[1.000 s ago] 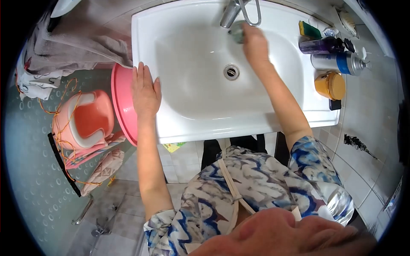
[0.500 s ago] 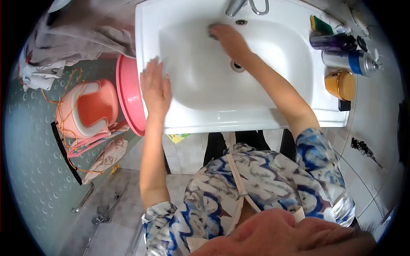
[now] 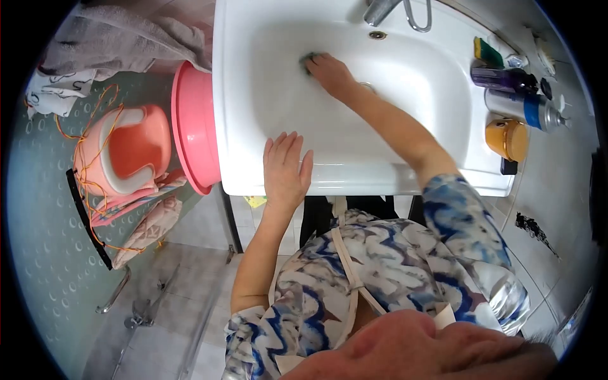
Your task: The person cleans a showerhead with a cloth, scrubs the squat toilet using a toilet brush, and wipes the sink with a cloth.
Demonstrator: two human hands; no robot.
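A white washbasin fills the upper middle of the head view. Inside it, my right hand presses a small dark green scouring pad against the basin's back-left slope. The fingers cover much of the pad, so only its left edge shows. My right wrist passes over the drain, partly hiding it. My left hand lies flat on the basin's front rim, left of the middle, fingers stretched out and holding nothing.
A metal tap stands at the back. Along the right rim are a green-yellow sponge, a purple bottle, a spray can and an amber jar. A pink tub and a child's potty are to the left.
My left hand has moved from the left rim to the front rim. My right hand has drawn the scouring pad slightly nearer and left within the basin. The camera view has shifted a little.
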